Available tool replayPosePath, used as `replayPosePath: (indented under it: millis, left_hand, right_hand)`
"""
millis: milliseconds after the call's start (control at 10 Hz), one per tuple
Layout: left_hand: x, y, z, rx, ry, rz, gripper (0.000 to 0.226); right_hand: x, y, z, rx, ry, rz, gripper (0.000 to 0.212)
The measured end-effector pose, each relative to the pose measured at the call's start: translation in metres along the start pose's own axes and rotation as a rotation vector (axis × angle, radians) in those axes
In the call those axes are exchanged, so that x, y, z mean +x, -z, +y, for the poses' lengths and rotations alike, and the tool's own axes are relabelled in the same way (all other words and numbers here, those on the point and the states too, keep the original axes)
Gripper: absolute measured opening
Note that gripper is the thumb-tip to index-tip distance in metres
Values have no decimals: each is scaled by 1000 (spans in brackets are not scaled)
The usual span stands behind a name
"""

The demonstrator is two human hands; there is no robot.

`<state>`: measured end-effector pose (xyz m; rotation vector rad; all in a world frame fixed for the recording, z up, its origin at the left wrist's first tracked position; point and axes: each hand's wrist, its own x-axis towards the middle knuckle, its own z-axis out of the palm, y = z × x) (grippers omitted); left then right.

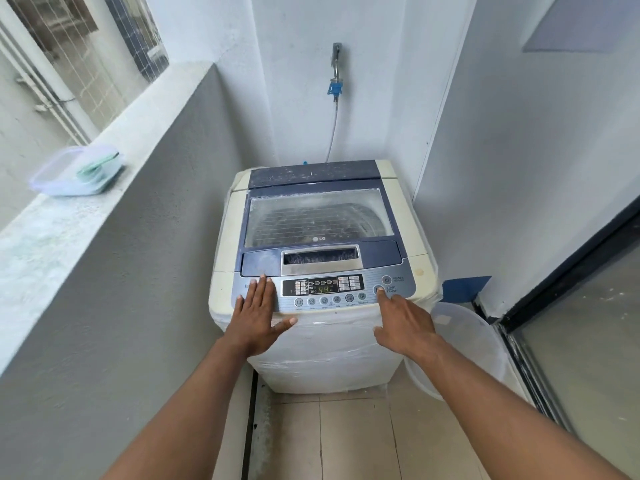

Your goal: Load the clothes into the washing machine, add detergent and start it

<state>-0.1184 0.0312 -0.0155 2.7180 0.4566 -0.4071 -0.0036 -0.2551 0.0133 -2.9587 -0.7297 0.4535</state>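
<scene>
A cream and blue top-loading washing machine [412, 237] stands in a narrow corner with its glass lid [317, 218] down. Dark clothes show dimly through the lid. The control panel [323, 289] is lit and its green display reads 44. My left hand [258, 315] lies flat with straight fingers on the panel's left end. My right hand [401, 320] has its index finger stretched out, the tip pressing the start/pause button [379, 290]. A clear plastic box [78, 171] with a green scoop in it sits on the ledge at the left.
A grey half-wall with a stone ledge [52, 230] runs along the left. A tap [336, 88] with a hose hangs on the back wall. A translucent tub [464, 344] stands on the floor right of the machine, beside a dark-framed sliding door [571, 306].
</scene>
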Motion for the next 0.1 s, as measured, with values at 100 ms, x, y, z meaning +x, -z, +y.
replayPosePath:
  millis: [100]
  left_hand:
    - [-18,-1,10,-80,0,85,118]
  right_hand:
    - [-3,16,-3,-1,21,1,67]
